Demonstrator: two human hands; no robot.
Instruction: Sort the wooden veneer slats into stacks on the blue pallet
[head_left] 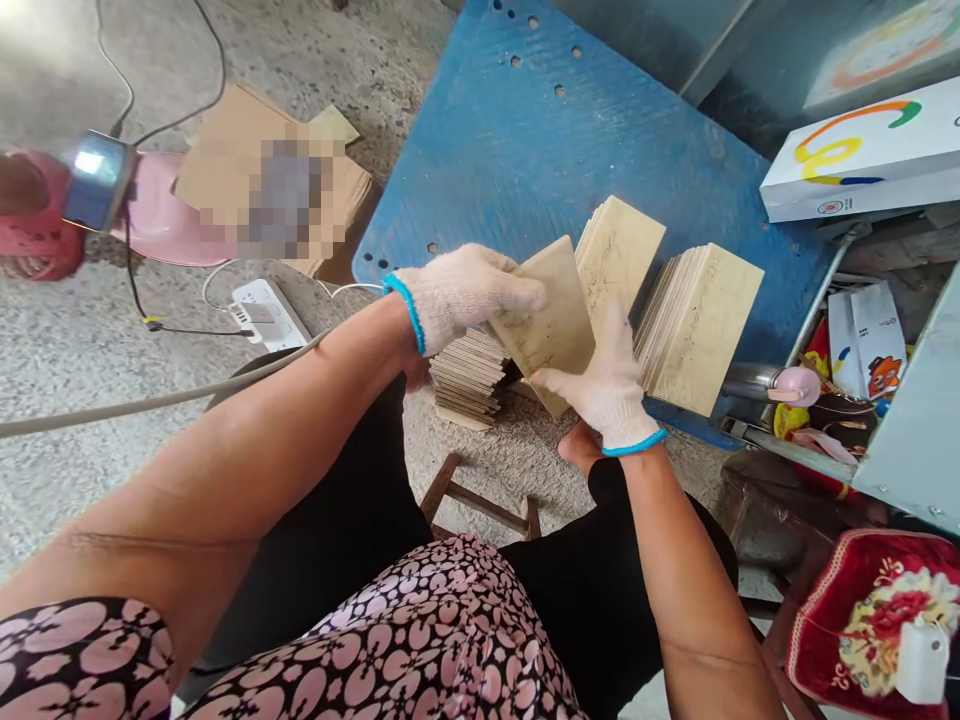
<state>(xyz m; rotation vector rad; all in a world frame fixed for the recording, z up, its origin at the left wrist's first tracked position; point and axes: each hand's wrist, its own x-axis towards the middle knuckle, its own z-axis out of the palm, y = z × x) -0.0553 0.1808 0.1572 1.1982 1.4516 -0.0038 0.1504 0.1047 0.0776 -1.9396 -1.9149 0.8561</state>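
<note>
Gloves on both hands: my left hand (465, 292) and right hand (607, 385) grasp 1 thin wooden panel (551, 325) between them, tilted just above the lower stack (469, 375) near my knees. I judge I'm sorting it; next it needs squaring onto a pile. Beyond, 2 leaning stacks (694, 325) rest on the blue table (525, 160).
</note>
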